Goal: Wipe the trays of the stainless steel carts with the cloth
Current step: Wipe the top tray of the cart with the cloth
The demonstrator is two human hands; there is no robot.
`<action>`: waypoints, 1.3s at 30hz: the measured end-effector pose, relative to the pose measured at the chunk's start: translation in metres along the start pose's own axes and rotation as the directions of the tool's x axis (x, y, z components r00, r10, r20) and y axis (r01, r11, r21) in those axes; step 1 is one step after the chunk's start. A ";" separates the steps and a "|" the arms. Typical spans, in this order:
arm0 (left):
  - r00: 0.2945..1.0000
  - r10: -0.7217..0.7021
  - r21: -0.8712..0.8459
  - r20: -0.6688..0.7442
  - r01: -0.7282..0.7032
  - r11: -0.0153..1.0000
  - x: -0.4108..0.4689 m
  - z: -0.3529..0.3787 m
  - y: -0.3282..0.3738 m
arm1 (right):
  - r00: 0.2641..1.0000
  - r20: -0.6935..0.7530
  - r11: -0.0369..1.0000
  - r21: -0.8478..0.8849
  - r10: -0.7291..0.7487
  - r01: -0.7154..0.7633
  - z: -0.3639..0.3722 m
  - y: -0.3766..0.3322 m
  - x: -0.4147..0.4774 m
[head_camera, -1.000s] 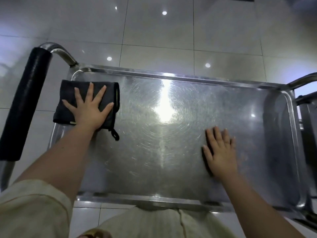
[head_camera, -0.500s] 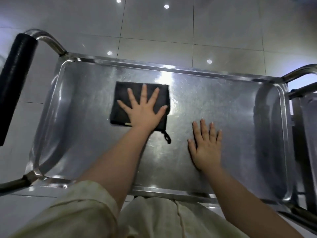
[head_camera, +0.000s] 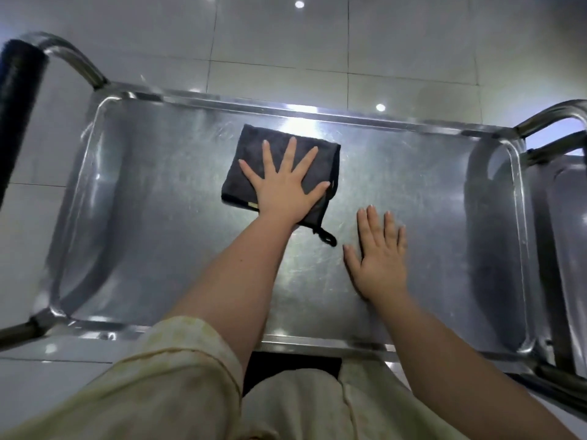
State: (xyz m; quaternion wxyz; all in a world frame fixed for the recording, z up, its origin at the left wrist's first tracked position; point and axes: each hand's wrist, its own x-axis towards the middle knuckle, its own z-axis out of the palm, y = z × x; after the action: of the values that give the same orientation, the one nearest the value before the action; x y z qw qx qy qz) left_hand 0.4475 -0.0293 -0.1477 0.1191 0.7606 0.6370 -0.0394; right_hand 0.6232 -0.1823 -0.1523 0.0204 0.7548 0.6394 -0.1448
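Dark cloth sits on the steel tray, left hand pressing it flat, grip spread wide; right hand rests just beside on bare steel, grip apart too.

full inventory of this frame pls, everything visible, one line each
tray: one, bare stainless steel, fills the middle of the view.
cloth: one, dark grey, folded, flat on the tray, in the middle toward the far rim.
hanging loop: one, black, at the cloth's near right corner, lying on the tray.
handle grip: one, black, far left edge, beyond the tray's left end.
second cart: one, stainless steel, partly seen at the right edge.
floor: glossy pale tiles with reflected light spots, around the tray.
sleeve: one, cream, on the left arm, bottom left.
left hand: one, fingers spread, pressing flat on the cloth.
right hand: one, fingers straight, flat on the bare tray, right of the cloth and nearer.
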 end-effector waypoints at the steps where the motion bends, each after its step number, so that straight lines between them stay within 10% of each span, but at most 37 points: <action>1: 0.999 -0.033 -0.004 -0.001 0.033 0.999 -0.005 -0.002 -0.025 | 1.000 0.005 1.000 0.004 0.005 -0.005 0.000 0.000 0.000; 12: 0.922 -0.386 0.009 0.012 0.386 0.922 -0.081 -0.024 -0.253 | 1.000 -0.031 1.000 0.004 -0.002 0.002 0.003 -0.008 -0.001; 27: 0.997 0.072 -0.027 -0.019 -0.072 0.997 -0.057 0.024 0.054 | 1.000 -0.016 1.000 0.007 -0.006 0.006 -0.001 0.002 0.000; 39: 0.982 -0.185 -0.005 -0.048 0.185 0.983 -0.120 0.012 -0.131 | 0.999 0.018 0.999 -0.006 0.039 -0.039 -0.006 -0.004 -0.001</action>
State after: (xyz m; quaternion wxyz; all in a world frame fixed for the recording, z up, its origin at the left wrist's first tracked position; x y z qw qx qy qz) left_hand 0.2979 -0.1261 -0.1511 0.0996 0.6990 0.7074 -0.0319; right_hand 0.6202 -0.1812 -0.1460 0.0311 0.7658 0.6247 -0.1491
